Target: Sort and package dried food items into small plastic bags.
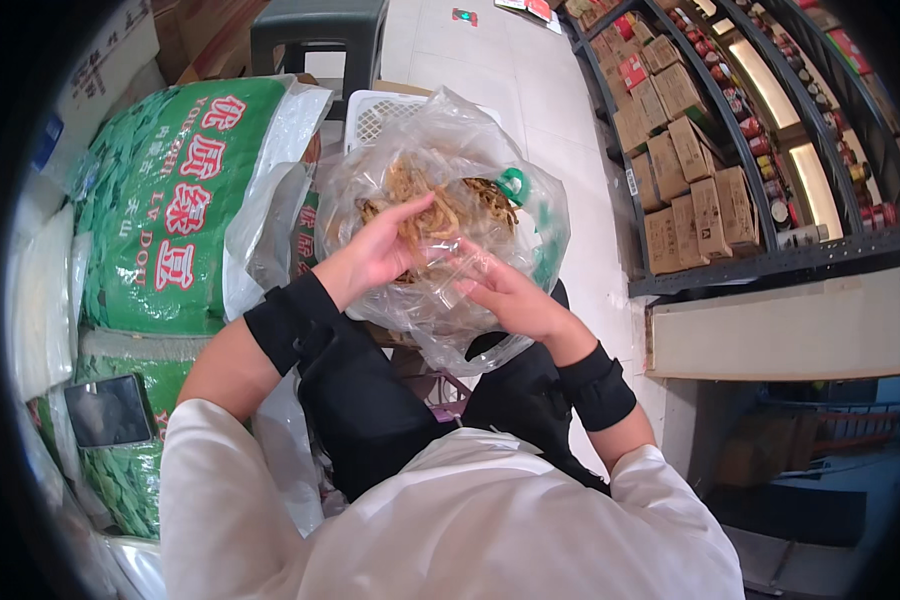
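In front of me a large clear plastic bag point(544, 225) lies spread over a white plastic basket point(360, 120). Brown dried strips point(487, 199), some kind of dried food, fill its middle. My left hand point(379, 244) has its thumb and fingers around a bunch of paler dried strips point(436, 217), just above the bag's contents. Between the fingers of my right hand point(514, 296) is a small clear plastic bag point(446, 289), its mouth close to the bunch. Green printing point(514, 184) shows on plastic at the right side.
Green printed sacks point(172, 202) are stacked at my left, with a dark phone point(109, 411) lying on the lower one. A grey plastic stool point(319, 37) stands ahead. Shelves on the right hold cardboard boxes point(675, 165) and jars point(754, 139). Pale floor tiles point(547, 82) run between.
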Available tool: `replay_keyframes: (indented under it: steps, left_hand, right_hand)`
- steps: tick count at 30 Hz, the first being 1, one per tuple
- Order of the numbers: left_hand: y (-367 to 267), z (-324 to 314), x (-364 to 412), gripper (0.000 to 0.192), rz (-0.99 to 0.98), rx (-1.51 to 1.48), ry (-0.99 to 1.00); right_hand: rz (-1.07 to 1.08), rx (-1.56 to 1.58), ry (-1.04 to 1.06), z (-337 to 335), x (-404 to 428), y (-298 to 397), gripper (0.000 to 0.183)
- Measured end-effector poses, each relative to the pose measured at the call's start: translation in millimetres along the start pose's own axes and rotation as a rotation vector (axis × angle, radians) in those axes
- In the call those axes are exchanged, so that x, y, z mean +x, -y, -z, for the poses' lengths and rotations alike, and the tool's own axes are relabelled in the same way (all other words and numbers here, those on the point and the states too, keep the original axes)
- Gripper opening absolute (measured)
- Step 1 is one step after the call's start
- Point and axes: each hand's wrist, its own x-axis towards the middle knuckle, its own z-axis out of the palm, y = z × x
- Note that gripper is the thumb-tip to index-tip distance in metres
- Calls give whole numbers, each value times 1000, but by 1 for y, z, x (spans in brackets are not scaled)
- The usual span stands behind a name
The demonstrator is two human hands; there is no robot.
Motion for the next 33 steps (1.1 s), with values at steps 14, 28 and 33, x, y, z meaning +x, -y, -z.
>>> replay_keyframes:
  steps: [14, 28, 33]
  left_hand:
    - [-11, -14, -6, 67, 42, 236, -256]
    - [-7, -10, -11, 69, -878, 1694, 24]
    - [-19, -28, -22, 72, -190, 1562, 471]
  right_hand:
    - [106, -211, -210, 35, -14, 19, 57]
    - [-30, -588, 252, 57, -52, 75, 62]
    - [-60, -887, 475, 44, -49, 91, 68]
